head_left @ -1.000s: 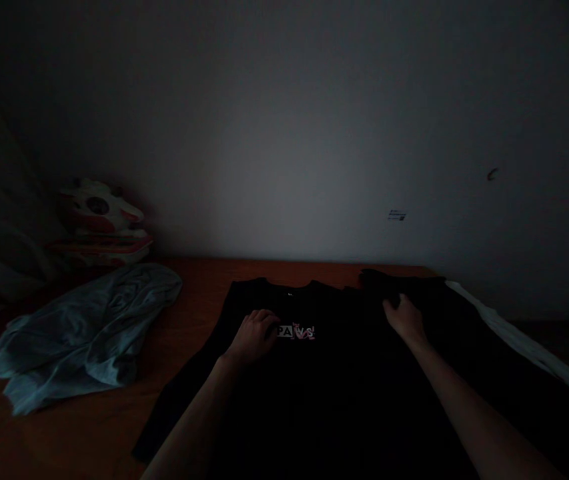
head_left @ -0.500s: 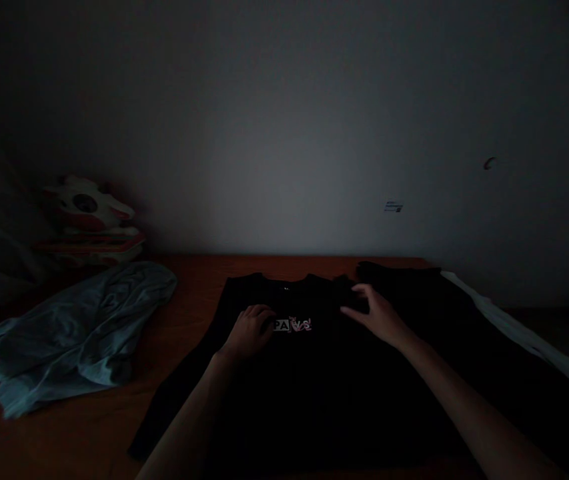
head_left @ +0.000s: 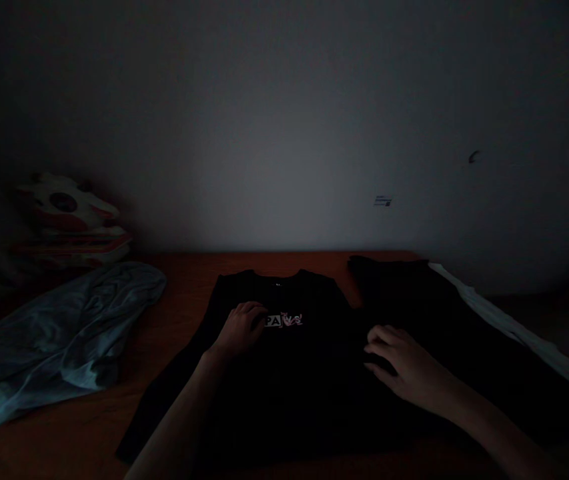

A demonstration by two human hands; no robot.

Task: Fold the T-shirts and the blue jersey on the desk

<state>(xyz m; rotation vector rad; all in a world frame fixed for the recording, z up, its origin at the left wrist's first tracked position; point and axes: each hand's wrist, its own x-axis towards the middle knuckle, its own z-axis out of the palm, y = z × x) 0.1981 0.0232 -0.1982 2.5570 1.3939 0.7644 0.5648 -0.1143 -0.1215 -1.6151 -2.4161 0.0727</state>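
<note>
Head view, dim light. A black T-shirt (head_left: pixel 284 373) lies flat, front up, on the reddish-brown worktop (head_left: pixel 184 280) in the lower centre of the frame, collar toward the wall, with a small white and pink chest print (head_left: pixel 283 321) at centre frame. The left hand (head_left: pixel 237 329) rests palm down on the shirt just left of the print, fingers loosely curled and touching the fabric; it pinches nothing that can be made out. The right hand (head_left: pixel 404 365) lies right of centre on the shirt's right side, fingers spread and pressed flat on the cloth; whether any fabric is caught beneath the fingers cannot be told in the dark. Both forearms enter from the bottom edge.

A second dark garment (head_left: pixel 414 300) lies just beside the shirt at centre right, its near edge merging with the shirt in shadow. A white cloth (head_left: pixel 514 330) runs along its far side toward the right edge. A crumpled light-blue garment (head_left: pixel 64 333) sits at lower left, well apart from the shirt. Behind it at left centre is a white and red object (head_left: pixel 64 213), blurred, against the grey wall (head_left: pixel 284 133)
</note>
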